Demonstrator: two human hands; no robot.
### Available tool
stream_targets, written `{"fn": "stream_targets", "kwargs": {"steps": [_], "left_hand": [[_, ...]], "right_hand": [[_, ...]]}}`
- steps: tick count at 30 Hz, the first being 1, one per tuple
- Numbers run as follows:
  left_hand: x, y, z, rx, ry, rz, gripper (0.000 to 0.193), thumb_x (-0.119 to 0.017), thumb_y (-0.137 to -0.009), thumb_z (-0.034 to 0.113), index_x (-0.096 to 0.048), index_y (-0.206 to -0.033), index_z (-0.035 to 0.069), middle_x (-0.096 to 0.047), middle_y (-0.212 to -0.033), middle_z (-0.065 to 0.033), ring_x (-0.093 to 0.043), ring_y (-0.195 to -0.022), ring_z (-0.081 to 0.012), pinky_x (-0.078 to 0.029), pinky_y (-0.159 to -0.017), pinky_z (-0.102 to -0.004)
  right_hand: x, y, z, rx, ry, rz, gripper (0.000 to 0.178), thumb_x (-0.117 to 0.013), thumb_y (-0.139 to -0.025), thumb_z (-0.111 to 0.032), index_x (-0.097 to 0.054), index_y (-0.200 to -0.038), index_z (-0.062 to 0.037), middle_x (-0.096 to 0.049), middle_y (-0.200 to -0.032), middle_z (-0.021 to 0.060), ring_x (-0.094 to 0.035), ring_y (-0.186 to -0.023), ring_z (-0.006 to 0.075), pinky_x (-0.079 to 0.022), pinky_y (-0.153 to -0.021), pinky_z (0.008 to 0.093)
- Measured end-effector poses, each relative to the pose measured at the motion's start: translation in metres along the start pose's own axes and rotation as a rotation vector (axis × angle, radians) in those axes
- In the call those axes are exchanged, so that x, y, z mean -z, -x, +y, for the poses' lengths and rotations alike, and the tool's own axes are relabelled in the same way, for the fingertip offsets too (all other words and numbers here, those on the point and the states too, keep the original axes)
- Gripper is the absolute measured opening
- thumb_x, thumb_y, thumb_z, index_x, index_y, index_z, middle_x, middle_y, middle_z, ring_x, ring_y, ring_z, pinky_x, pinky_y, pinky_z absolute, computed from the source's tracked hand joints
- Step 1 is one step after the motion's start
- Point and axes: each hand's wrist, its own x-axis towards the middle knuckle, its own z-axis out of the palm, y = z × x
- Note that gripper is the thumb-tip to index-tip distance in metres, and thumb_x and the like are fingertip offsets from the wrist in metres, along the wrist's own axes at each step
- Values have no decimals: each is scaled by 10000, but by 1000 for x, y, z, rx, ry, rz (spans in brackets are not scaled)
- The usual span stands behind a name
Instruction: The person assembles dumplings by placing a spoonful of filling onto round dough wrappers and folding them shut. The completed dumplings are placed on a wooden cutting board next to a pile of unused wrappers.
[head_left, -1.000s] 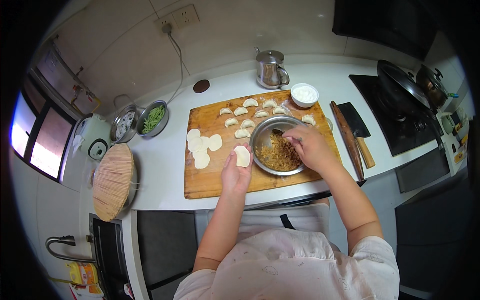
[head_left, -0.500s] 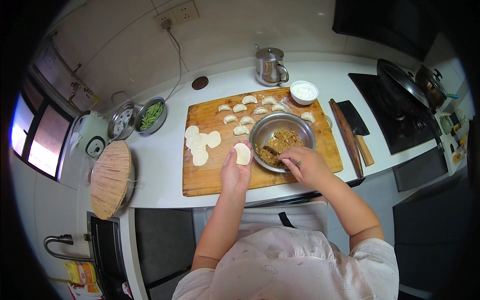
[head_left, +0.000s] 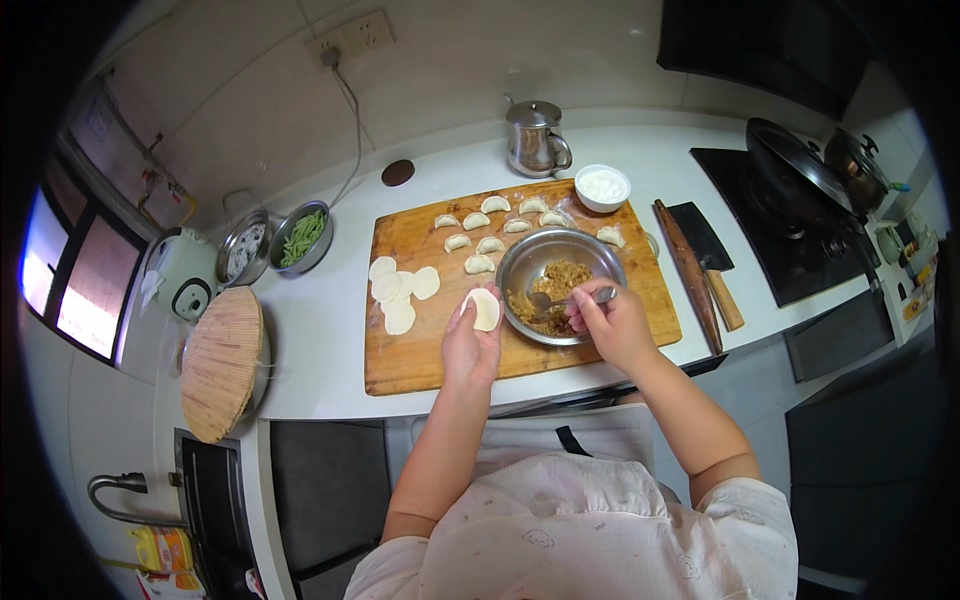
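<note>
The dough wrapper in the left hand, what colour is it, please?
The dough wrapper is creamy white, best seen in the head view.

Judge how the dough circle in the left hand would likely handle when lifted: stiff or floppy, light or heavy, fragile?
Probably floppy: the dough circle looks thin and soft, resting across the left hand. Likely light, as it appears to be one small sheet. It might tear or stretch if pinched hard, given its thin look.

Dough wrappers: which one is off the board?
The dough wrapper held in the person's left hand; the other wrappers lie grouped on the left part of the wooden board.
</note>
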Motion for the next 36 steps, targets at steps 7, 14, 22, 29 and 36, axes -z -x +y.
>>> {"fn": "stream_targets", "kwargs": {"steps": [7, 14, 22, 29, 36], "left_hand": [[1, 1, 5, 17, 4, -66, 333, -328, -959, 82, -335, -1269, -39, -433, -1251, -210, -501, -1105, -286, -458, -928, -369], [-21, 6, 11, -2, 58, -191, 344, -305, -974, 128, -329, -1276, -36, -430, -1262, -215, -492, -1126, -284, -455, -934, -370], [-65, -9, -3, 152, 66, -170, 326, -307, -967, 98, -353, -1236, -81, -455, -1224, -233, -519, -1087, -284, -455, -938, -359], [-72, -18, -23, 141, -101, -180, 293, -327, -960, 94, -400, -1185, -79, -474, -1208, -213, -515, -1087, -273, -446, -937, -364], [-83, -14, -30, 233, -64, -170, 333, -309, -968, 242, -428, -1176, 11, -503, -1205, -139, -473, -1145, -248, -374, -972, -420]], "right_hand": [[6, -23, 11, -165, -367, 121, 189, -472, -931, -147, -554, -879, 15, -610, -751, 81, -590, -626, 107, -515, -569, 226], [29, -23, 8, -103, -371, 227, 205, -452, -943, -170, -538, -948, 16, -608, -762, 76, -581, -627, 93, -517, -586, 214], [56, -19, -5, -13, -361, 291, 220, -439, -952, -203, -541, -949, -7, -623, -774, 80, -592, -643, 95, -517, -599, 212], [60, -15, -3, 44, -395, 303, 216, -436, -953, -194, -543, -951, -7, -613, -774, 75, -587, -640, 93, -518, -606, 212], [42, -5, 1, 240, -89, 224, 151, -486, -920, -136, -570, -923, -11, -608, -773, 75, -596, -678, 131, -493, -623, 250]]}}
